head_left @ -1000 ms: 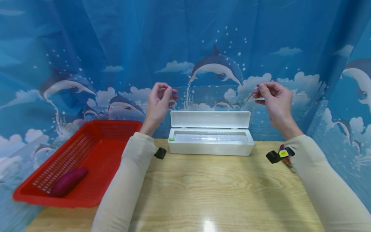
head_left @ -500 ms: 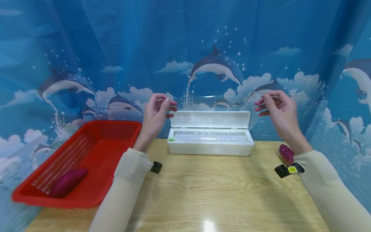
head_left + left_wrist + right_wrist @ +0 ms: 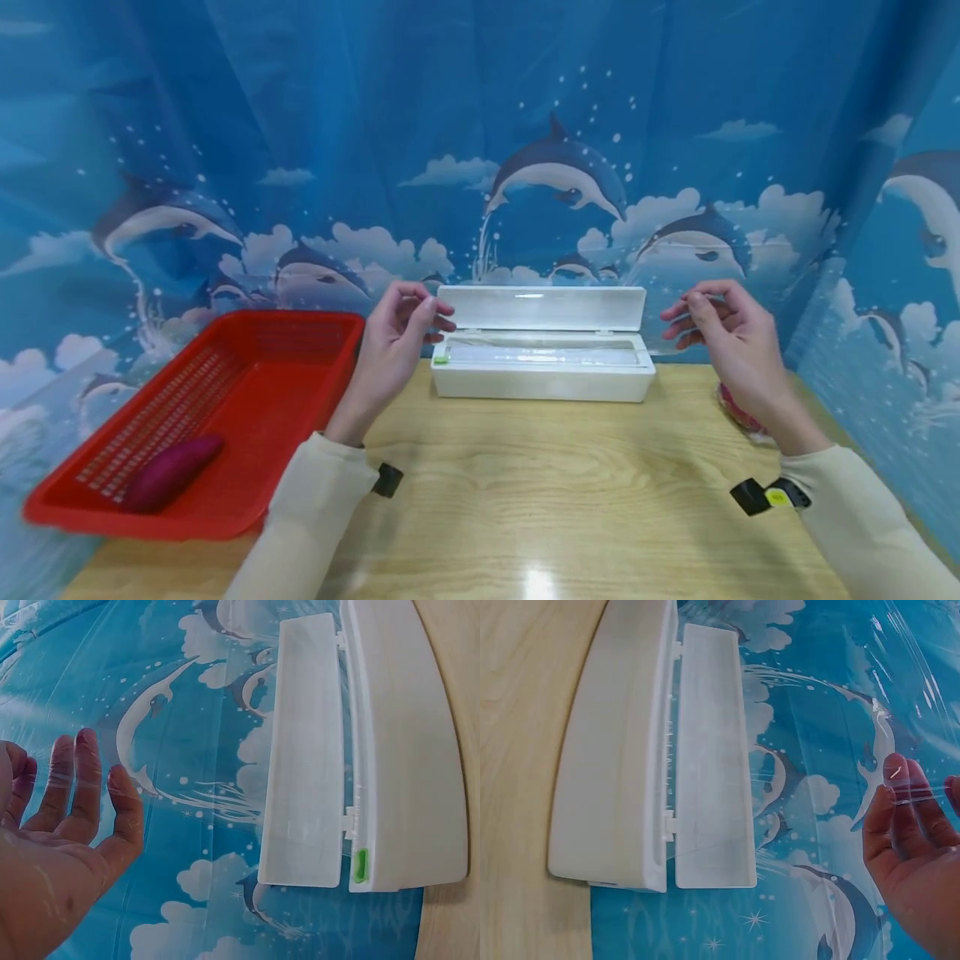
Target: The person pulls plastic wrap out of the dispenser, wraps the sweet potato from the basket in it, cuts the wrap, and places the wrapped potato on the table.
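Observation:
A sheet of clear cling film (image 3: 922, 682) is stretched between my two hands, showing mainly as glints and creases. My left hand (image 3: 390, 350) pinches one corner between thumb and fingers, just left of a white cling film dispenser (image 3: 543, 385). Opposite it, my right hand (image 3: 735, 346) pinches the other corner, right of the dispenser. The dispenser's lid (image 3: 540, 310) stands raised at the back, and a film roll (image 3: 543, 355) lies inside. A green slider (image 3: 361, 865) sits at the dispenser's left end. In both wrist views the film runs across the fingers.
A red plastic basket (image 3: 288, 417) stands on the left with a purple sweet potato (image 3: 172, 473) inside. On the right, a purple item in shiny wrap (image 3: 738, 410) lies partly behind my right wrist. A dolphin-print curtain (image 3: 465, 100) hangs behind the wooden table (image 3: 562, 483).
Both hands have come down and towards me, from above the raised lid to beside the dispenser, bringing the cling film down with them. The dispenser and basket have stayed in place.

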`<action>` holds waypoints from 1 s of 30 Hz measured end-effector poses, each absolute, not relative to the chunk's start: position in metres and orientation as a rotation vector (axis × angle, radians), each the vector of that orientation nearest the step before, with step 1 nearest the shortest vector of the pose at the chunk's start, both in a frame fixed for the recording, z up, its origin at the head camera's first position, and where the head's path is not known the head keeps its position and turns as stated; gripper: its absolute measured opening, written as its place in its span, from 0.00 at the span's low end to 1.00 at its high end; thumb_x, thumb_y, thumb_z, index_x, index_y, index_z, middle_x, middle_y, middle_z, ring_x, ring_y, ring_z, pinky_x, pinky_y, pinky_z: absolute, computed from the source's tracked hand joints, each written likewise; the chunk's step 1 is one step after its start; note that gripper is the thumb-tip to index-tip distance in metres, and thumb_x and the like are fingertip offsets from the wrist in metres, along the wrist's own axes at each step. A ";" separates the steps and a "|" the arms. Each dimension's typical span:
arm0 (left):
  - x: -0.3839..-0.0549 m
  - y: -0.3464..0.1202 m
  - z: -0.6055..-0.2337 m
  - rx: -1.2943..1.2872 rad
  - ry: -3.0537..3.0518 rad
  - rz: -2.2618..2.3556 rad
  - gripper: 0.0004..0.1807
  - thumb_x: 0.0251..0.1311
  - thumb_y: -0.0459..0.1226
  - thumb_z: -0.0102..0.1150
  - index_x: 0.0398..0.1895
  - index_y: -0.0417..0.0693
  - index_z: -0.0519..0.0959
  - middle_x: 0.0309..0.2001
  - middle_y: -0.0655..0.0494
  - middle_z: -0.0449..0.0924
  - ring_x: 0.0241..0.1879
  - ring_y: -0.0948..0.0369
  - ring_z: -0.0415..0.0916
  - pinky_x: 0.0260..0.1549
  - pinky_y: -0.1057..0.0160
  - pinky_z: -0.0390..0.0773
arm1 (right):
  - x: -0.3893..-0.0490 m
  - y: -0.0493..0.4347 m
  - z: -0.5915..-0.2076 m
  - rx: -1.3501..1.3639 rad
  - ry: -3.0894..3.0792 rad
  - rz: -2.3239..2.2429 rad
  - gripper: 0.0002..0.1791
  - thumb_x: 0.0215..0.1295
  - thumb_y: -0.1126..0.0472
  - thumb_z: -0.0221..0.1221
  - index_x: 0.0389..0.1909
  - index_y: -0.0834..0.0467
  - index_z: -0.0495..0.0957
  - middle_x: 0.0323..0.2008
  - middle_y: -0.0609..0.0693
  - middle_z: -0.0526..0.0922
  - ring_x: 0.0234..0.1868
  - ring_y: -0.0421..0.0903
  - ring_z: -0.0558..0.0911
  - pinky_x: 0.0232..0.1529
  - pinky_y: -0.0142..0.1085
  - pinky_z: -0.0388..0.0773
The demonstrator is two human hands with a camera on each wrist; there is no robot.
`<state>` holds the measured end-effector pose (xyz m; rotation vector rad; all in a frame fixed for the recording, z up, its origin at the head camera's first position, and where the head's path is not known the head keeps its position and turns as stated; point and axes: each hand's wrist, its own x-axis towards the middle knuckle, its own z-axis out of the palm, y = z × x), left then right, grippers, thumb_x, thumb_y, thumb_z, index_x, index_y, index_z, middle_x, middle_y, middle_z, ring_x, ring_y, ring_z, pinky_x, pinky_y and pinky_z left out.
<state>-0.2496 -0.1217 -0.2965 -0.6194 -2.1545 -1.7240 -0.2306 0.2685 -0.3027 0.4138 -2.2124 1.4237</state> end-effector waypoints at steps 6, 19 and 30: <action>-0.235 -0.125 -0.306 -0.663 -2.178 -1.692 0.13 0.79 0.39 0.48 0.56 0.40 0.69 0.49 0.43 0.83 0.46 0.61 0.85 0.49 0.65 0.84 | -0.217 0.271 -0.316 0.462 -2.237 1.385 0.11 0.82 0.59 0.45 0.54 0.56 0.72 0.41 0.39 0.86 0.35 0.39 0.86 0.36 0.28 0.83; -0.213 -0.133 -0.338 -0.716 -2.256 -1.596 0.06 0.79 0.35 0.46 0.51 0.42 0.70 0.42 0.46 0.80 0.43 0.60 0.80 0.47 0.63 0.82 | -0.197 0.281 -0.344 0.545 -2.220 1.585 0.11 0.82 0.63 0.43 0.49 0.65 0.72 0.36 0.47 0.86 0.31 0.42 0.85 0.30 0.33 0.83; -0.202 -0.134 -0.360 -0.829 -2.376 -1.478 0.02 0.76 0.33 0.50 0.46 0.44 0.72 0.37 0.55 0.82 0.40 0.63 0.82 0.43 0.64 0.83 | -0.187 0.285 -0.365 0.578 -2.519 1.301 0.07 0.77 0.66 0.55 0.50 0.59 0.76 0.34 0.40 0.85 0.28 0.40 0.83 0.27 0.33 0.81</action>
